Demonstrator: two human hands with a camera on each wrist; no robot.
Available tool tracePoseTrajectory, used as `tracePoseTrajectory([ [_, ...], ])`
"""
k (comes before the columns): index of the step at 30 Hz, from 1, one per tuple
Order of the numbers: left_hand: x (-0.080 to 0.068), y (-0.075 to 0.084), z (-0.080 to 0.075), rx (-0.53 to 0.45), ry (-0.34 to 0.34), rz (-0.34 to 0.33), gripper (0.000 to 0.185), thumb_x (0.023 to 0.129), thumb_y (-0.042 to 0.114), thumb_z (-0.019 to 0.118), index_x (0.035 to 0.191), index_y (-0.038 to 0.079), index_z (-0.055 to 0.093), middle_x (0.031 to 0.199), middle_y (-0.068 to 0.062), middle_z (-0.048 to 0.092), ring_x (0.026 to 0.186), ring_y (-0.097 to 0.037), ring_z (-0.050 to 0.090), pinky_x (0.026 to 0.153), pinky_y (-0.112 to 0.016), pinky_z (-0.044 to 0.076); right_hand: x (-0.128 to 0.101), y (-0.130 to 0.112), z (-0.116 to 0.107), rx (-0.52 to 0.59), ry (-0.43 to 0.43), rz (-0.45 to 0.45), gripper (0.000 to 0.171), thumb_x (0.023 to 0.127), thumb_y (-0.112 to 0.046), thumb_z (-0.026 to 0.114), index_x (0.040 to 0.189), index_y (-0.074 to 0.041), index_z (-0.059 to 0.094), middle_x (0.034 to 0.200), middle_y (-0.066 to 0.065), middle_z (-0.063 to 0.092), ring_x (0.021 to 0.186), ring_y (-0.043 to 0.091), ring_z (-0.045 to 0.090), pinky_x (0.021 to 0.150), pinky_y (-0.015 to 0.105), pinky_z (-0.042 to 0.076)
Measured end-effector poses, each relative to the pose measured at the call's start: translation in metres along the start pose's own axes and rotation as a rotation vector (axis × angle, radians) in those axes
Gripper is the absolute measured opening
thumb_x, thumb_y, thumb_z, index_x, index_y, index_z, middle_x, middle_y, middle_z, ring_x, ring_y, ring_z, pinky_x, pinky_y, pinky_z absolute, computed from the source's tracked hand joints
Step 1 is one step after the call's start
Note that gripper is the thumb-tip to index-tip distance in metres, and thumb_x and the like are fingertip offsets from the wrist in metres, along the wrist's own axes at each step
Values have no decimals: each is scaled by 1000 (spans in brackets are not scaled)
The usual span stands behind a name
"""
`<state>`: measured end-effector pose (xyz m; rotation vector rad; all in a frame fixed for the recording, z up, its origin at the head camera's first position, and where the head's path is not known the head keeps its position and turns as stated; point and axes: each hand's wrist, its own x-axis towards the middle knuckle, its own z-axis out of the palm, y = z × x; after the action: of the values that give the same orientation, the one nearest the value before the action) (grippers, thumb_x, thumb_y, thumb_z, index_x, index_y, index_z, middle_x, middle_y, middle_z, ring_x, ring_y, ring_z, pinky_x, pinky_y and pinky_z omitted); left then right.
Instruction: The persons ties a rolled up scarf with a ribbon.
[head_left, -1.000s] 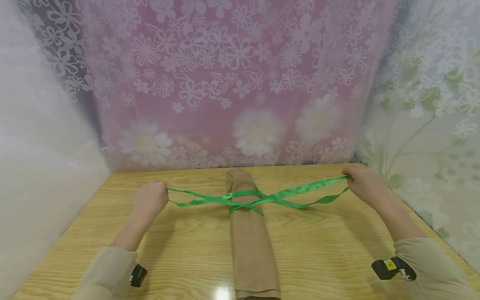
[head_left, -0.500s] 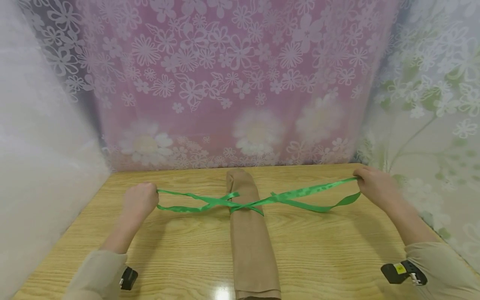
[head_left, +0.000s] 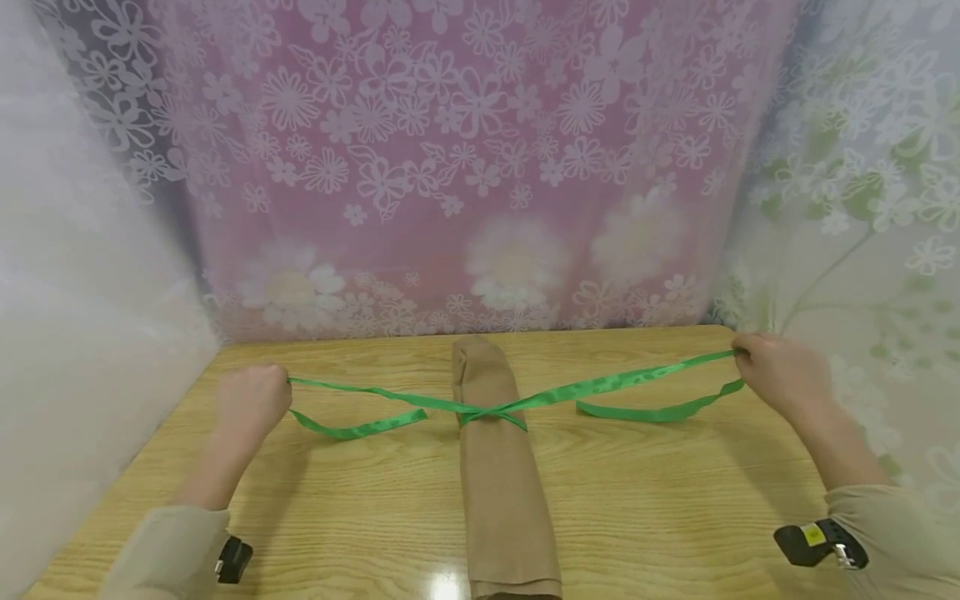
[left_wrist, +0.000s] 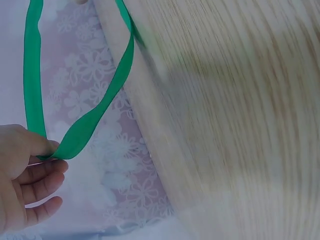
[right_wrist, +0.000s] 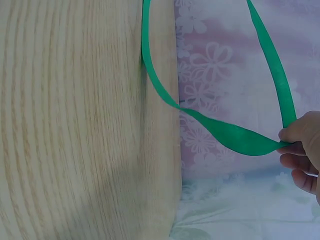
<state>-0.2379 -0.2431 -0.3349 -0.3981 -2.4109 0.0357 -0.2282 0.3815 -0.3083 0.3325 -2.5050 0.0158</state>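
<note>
Here, left hand (head_left: 251,400), right hand (head_left: 780,375) pinch green ribbon (head_left: 592,387) across tan roll (head_left: 502,483).

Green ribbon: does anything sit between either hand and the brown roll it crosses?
Nothing visible does. The left hand and right hand each pinch the green ribbon, which runs over bare wooden table to its crossing on the brown fabric roll.

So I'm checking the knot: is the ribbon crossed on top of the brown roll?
Yes, in the head view the green ribbon crosses itself on the brown roll, its ends held by the left hand and right hand.
</note>
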Motion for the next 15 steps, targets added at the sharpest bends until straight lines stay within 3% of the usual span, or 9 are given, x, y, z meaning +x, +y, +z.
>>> tracePoseTrajectory([
  [4,-2,-5,-3,5,18,0,47,60,-17,46,48,17,16,49,6,12,46,-8,11,41,-20,13,-1,4,-5,-10,-56,59,17,78,-2,54,88,-2,68,83,20,65,59,32,58,40,41,40],
  [10,-7,-15,-7,-11,-55,-42,47,64,-17,44,49,17,16,49,5,14,47,-9,12,42,-21,14,-2,12,-9,-23,-26,107,17,76,-3,54,85,-1,68,76,21,64,52,31,54,35,41,35],
  [15,-9,-23,-9,25,-93,-66,47,66,-15,43,49,17,15,49,5,12,49,-10,10,45,-23,13,-4,16,-13,-19,-95,166,18,80,-5,52,90,0,67,78,20,62,53,27,52,37,39,36],
])
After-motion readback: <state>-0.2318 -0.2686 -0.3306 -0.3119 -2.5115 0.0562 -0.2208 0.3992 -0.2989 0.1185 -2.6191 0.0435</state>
